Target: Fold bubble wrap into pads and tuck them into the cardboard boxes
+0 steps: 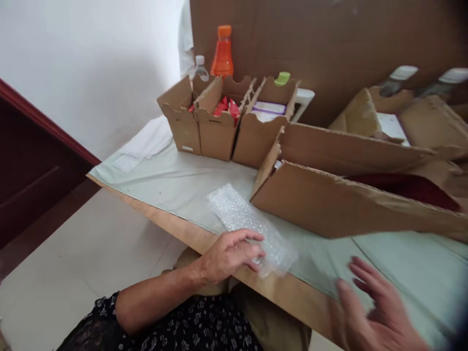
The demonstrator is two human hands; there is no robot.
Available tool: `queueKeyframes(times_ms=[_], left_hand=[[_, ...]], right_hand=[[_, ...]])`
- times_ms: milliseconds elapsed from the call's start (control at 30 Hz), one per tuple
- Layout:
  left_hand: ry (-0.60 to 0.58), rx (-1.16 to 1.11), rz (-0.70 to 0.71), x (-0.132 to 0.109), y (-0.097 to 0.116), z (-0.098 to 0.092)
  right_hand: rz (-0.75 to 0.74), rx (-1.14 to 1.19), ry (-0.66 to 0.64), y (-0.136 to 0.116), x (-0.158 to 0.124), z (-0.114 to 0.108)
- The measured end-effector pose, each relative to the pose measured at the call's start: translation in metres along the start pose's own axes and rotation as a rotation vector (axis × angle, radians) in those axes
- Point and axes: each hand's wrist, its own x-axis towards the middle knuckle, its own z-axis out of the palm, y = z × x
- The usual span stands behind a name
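Observation:
My left hand (234, 253) rests at the table's near edge with its fingers curled over the near end of a sheet of bubble wrap (248, 225) that lies on the pale green cloth (175, 183). My right hand (376, 307) hovers low at the right, fingers spread and blurred, holding nothing. A long open cardboard box (347, 200) lies just beyond the bubble wrap, with something dark red inside it.
At the back stand small cardboard boxes (215, 126) holding red packets and a purple-and-white pack. Behind them are an orange bottle (222, 51), a small clear bottle (201, 68) and a green cap. More cardboard and bottles sit at the right. The floor lies left.

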Motion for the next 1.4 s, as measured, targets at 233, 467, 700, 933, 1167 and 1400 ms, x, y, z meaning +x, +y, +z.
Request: queueKeyframes(times_ms=[233,467,700,933,1167,1400], left_hand=[[0.229,0.576,0.43,-0.018,0.007,-0.022],[0.311,1.017,0.607,-0.01,-0.024,-0.051],[0.21,1.136,0.666,-0.01,-0.019,-0.042],[0.225,1.107,0.668,-0.019,-0.021,-0.036],[0.237,1.1,0.682,-0.032,-0.012,-0.034],[0.296,1.288,0.72,-0.03,-0.015,-0.038]], right_hand=[[-0.299,0.082,-0.217,-0.046,-0.012,0.009],[-0.382,-0.102,-0.378,-0.035,0.005,0.032],[-0.436,-0.083,-0.412,-0.036,0.009,0.019],[-0.463,-0.071,-0.434,-0.042,0.019,0.036],[-0.403,0.09,-0.522,-0.039,0.013,0.021],[-0.265,0.406,-0.51,-0.062,0.008,-0.01]])
